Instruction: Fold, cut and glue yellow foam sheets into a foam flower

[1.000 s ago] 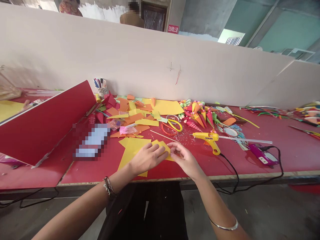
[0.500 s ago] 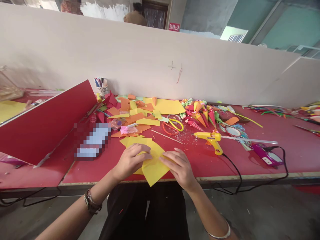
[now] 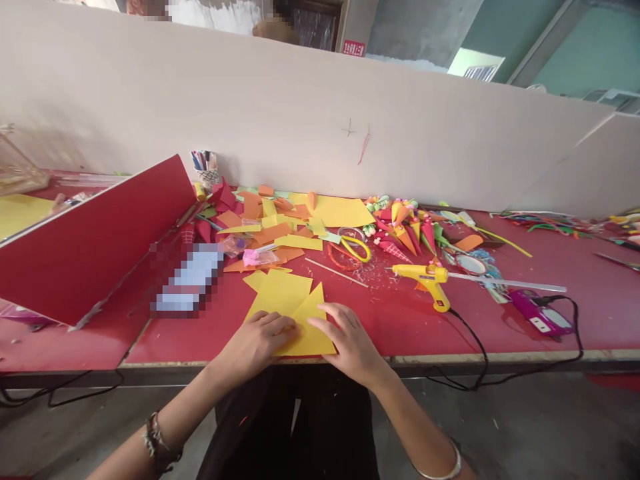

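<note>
A sheet of yellow paper (image 3: 313, 338) lies near the table's front edge, turned so that one corner points away from me. My left hand (image 3: 263, 340) is closed on its left side, fingers curled and bearing down on it. At its right edge, my right hand (image 3: 350, 343) has its fingers apart and bent, the tips touching or just over the paper. More yellow paper (image 3: 285, 290) lies beneath and beyond this sheet. How far the left fingertips reach under the sheet is hidden.
A yellow glue gun (image 3: 423, 277) with a clear stick lies to the right, its cord running to a purple power socket (image 3: 543, 313). Scissors (image 3: 356, 250), paper scraps (image 3: 273, 233) and small paper cones (image 3: 403, 230) are spread behind. A red board (image 3: 100, 247) leans at left.
The yellow sheet has turned and come down flatter on the table; its near corner no longer hangs over the edge. My right hand has shifted slightly left and its fingers have spread.
</note>
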### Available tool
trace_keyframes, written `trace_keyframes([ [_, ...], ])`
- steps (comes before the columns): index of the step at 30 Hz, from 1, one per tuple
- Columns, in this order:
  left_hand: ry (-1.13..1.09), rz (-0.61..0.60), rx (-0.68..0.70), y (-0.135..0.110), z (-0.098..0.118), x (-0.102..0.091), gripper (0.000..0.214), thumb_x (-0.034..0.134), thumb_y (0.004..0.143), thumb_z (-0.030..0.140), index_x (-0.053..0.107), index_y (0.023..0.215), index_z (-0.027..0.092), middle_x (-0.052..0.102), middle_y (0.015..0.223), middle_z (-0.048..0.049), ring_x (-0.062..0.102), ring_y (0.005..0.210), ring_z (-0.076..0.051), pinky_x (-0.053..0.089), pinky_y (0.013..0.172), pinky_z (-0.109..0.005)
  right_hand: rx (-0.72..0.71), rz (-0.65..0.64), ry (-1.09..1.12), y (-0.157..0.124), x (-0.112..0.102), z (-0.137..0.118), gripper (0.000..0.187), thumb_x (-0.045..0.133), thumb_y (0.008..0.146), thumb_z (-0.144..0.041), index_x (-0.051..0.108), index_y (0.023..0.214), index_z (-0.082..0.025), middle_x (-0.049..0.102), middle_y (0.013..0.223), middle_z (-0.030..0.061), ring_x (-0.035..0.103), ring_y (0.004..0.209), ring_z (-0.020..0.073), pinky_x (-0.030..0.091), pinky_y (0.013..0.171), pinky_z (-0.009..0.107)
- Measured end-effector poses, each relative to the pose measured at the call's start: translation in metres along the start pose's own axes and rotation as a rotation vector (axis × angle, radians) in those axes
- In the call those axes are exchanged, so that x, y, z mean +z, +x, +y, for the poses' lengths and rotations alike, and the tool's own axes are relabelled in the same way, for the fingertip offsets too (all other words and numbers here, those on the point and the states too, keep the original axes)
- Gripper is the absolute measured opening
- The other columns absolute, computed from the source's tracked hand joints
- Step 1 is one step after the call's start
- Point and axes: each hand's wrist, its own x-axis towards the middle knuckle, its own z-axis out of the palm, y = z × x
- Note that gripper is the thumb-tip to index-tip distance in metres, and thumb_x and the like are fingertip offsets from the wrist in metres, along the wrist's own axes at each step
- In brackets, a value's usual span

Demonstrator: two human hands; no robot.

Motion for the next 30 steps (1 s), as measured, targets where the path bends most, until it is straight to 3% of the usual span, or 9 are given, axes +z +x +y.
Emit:
trace_keyframes([
  [2,-0.031,0.002,-0.027,-0.001,-0.001,0.001,0.027,0.051,0.079,0.018,0.054,0.105,0.022,0.058,0.103,-0.0042,0.053,0.087,-0.017,0.038,0.074,-0.029,-0.01,-0.046,0.032,0.002,-0.001,0.002,0.049,0.057,0.068,-0.009,0.05,0.114,-0.026,0.045,0.121,0.007,0.039,0.112,0.0238,0.038,0.091,0.04],
  [5,-0.09,0.008,-0.104,-0.002,-0.002,0.002,0.025,0.056,0.076,0.019,0.057,0.1,0.024,0.058,0.096,-0.0022,0.052,0.082,-0.015,0.038,0.071,-0.027,-0.009,-0.096,0.098,0.004,-0.001,0.004,0.033,0.057,0.072,-0.011,0.058,0.102,-0.025,0.054,0.108,0.0044,0.048,0.1,0.0193,0.039,0.089,0.036],
  [9,-0.111,0.045,-0.148,-0.002,-0.006,0.006,0.015,0.057,0.076,0.027,0.06,0.09,0.025,0.059,0.087,-0.0005,0.052,0.078,-0.014,0.036,0.067,-0.026,0.039,-0.055,0.185,0.007,0.0,0.003,0.012,0.053,0.079,-0.024,0.063,0.086,-0.023,0.059,0.1,0.0035,0.052,0.091,0.0163,0.037,0.089,0.036],
  [14,-0.052,0.085,-0.218,-0.002,-0.008,0.012,0.023,0.047,0.082,0.035,0.057,0.071,0.018,0.058,0.071,-0.0004,0.051,0.068,-0.013,0.034,0.063,-0.027,0.157,-0.007,0.315,0.011,0.003,0.002,0.014,0.051,0.08,-0.027,0.062,0.074,-0.019,0.061,0.093,0.0034,0.055,0.085,0.0149,0.041,0.079,0.03],
  [23,0.047,0.14,-0.352,-0.002,-0.007,0.012,0.032,0.046,0.081,0.038,0.047,0.057,0.016,0.05,0.054,0.0012,0.046,0.051,-0.012,0.034,0.055,-0.025,0.277,0.065,0.323,0.019,0.016,0.0,0.008,0.054,0.078,-0.026,0.058,0.08,-0.019,0.058,0.085,0.0039,0.054,0.082,0.0166,0.044,0.074,0.028],
  [26,0.087,0.132,-0.331,-0.003,-0.007,0.013,0.025,0.044,0.082,0.037,0.054,0.072,0.016,0.055,0.06,0.0001,0.051,0.055,-0.014,0.037,0.057,-0.026,0.294,0.081,0.253,0.02,0.019,0.0,0.01,0.057,0.075,-0.024,0.057,0.083,-0.018,0.057,0.085,0.0053,0.054,0.082,0.0185,0.045,0.074,0.03],
  [28,0.114,0.15,-0.311,-0.003,-0.007,0.011,0.025,0.045,0.082,0.034,0.053,0.099,0.017,0.06,0.079,-0.004,0.055,0.068,-0.016,0.04,0.063,-0.027,0.293,0.073,0.213,0.02,0.02,0.0,0.01,0.057,0.075,-0.022,0.056,0.083,-0.017,0.057,0.086,0.0061,0.053,0.082,0.0194,0.045,0.073,0.031],
  [30,0.16,0.148,-0.244,-0.001,-0.007,0.006,0.035,0.046,0.082,0.026,0.044,0.117,0.023,0.055,0.104,-0.0076,0.055,0.085,-0.018,0.04,0.072,-0.029,0.287,0.064,0.184,0.02,0.022,-0.001,0.008,0.056,0.075,-0.021,0.056,0.082,-0.017,0.056,0.087,0.0067,0.053,0.083,0.02,0.046,0.073,0.032],
])
